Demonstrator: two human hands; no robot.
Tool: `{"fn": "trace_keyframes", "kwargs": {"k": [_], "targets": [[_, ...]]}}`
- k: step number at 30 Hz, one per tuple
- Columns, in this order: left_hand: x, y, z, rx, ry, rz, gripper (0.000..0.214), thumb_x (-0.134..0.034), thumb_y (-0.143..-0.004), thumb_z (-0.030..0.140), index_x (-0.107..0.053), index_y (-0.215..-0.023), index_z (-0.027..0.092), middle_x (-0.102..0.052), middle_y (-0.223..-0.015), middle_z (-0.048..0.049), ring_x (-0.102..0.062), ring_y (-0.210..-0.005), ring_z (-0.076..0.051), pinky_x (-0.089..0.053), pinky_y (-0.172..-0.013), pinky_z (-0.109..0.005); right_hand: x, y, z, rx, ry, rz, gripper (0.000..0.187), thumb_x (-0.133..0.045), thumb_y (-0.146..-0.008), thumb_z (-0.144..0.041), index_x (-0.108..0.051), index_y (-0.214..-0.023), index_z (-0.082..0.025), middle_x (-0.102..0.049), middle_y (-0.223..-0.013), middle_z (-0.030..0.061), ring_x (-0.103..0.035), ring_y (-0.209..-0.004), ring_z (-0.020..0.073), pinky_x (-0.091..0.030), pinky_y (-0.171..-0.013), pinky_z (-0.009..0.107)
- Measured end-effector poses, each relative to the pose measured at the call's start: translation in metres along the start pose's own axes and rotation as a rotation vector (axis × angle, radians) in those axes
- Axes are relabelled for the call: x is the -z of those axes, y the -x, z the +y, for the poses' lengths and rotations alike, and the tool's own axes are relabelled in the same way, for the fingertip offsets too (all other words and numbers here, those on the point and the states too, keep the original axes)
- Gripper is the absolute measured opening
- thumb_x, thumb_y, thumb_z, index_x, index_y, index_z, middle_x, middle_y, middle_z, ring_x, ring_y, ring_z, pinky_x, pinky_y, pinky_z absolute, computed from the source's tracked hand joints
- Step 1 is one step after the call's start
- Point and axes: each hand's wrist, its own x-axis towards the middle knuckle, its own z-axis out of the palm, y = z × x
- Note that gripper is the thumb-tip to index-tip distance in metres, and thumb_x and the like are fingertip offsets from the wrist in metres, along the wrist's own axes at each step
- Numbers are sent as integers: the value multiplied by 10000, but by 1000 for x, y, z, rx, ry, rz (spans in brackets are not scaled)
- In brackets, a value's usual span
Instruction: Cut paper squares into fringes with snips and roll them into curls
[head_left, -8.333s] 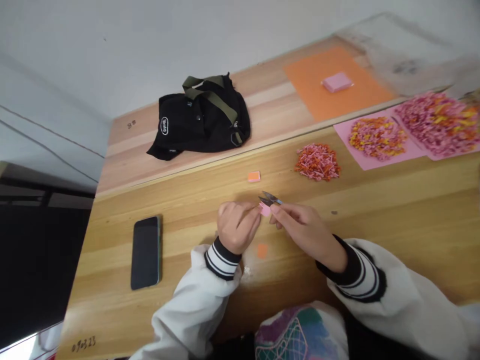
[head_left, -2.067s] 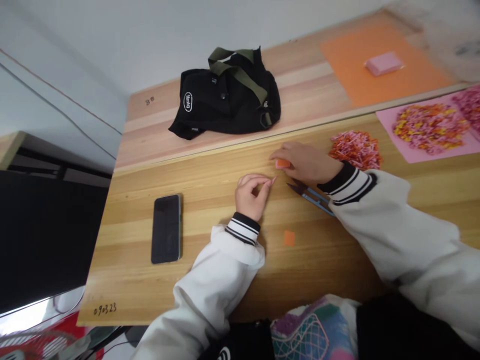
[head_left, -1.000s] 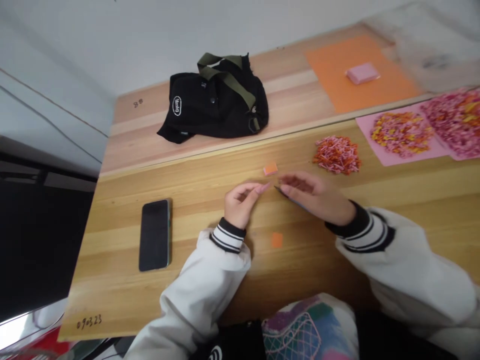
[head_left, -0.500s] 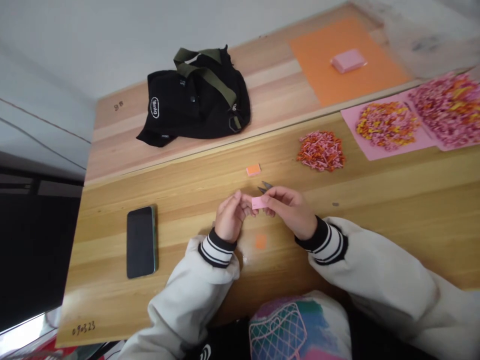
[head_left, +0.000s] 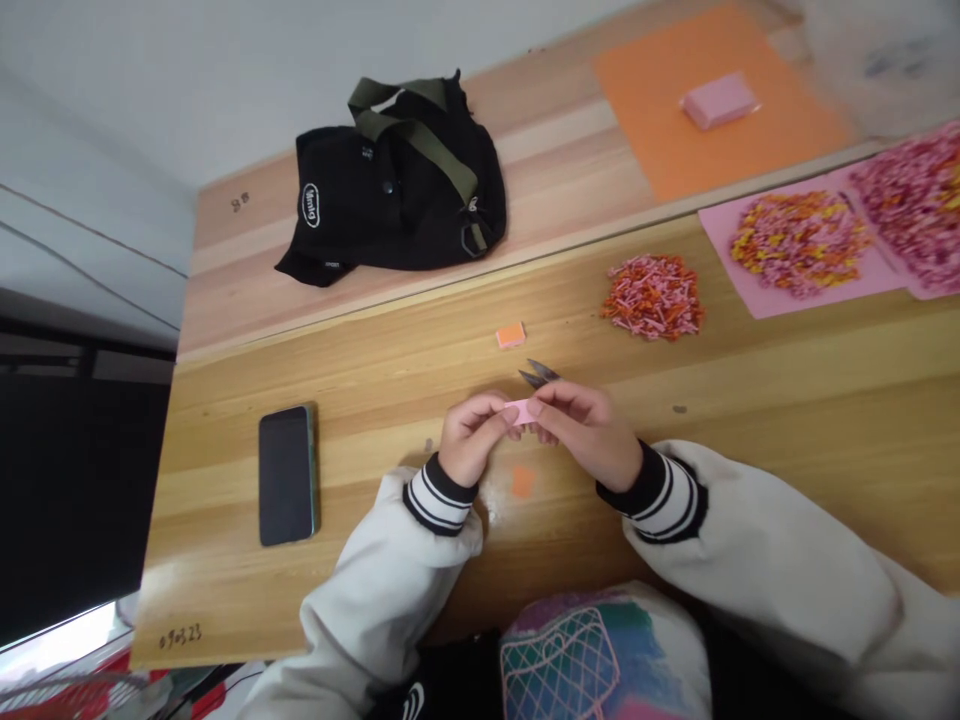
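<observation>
Between my two hands is a small pink slip of paper (head_left: pixel 519 411), held level above the table. My left hand (head_left: pixel 477 434) pinches its left end between thumb and fingers. My right hand (head_left: pixel 589 425) grips the other end the same way. Dark pointed scissor blades (head_left: pixel 541 373) show just beyond my right fingers; the rest of that tool is hidden, so I cannot tell if the hand holds it. A small orange paper square (head_left: pixel 523 482) lies below my hands. Past them sits a little stack of orange and pink slips (head_left: pixel 511 335).
A pile of pink and orange paper bits (head_left: pixel 652 297) lies to the right, with more piles on pink sheets (head_left: pixel 739 280). Left is a phone (head_left: pixel 287 475). At the back are a black bag (head_left: pixel 420 205) and an orange sheet (head_left: pixel 637 110) bearing a pink paper pack (head_left: pixel 720 100).
My left thumb and fingers have closed on the left end of the pink slip, which only my right hand clearly pinched before. The view has shifted slightly.
</observation>
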Motion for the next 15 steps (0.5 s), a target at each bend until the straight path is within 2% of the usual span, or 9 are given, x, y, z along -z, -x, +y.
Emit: {"fn": "trace_keyframes", "kwargs": {"k": [5, 8, 12, 15], "targets": [[3, 1, -1, -32, 20, -45, 282, -657, -805, 322, -620, -585, 150, -593, -596, -5, -556, -609, -123, -421, -647, -271, -2, 2, 1, 49, 17, -53, 250, -671, -740, -388, -600, -618, -181, -530, -493, -36, -474, -445, 90, -406, -453, 256], [2, -1, 1, -39, 106, -81, 351, -618, -816, 381, -609, -555, 146, -577, -590, -25, -555, -633, -150, -425, -666, -295, -4, 3, 3, 46, -48, -79, 297, -674, -743, -446, -590, -637, -181, -552, -503, -35, -485, -446, 86, -418, -452, 244], [-2, -2, 5, 18, 246, -112, 410, -591, -806, 454, -578, -529, 152, -527, -541, -30, -551, -618, -176, -438, -661, -327, -5, 2, 6, 8, -92, -96, 347, -676, -731, -497, -594, -639, -173, -574, -508, -27, -507, -463, 87, -437, -469, 240], [-5, -3, 7, 58, 249, -127, 423, -599, -797, 488, -558, -538, 156, -513, -538, -27, -557, -608, -181, -446, -660, -342, -5, 2, 8, 9, -103, -92, 352, -672, -733, -497, -592, -634, -169, -570, -512, -24, -511, -474, 89, -448, -488, 246]]}}
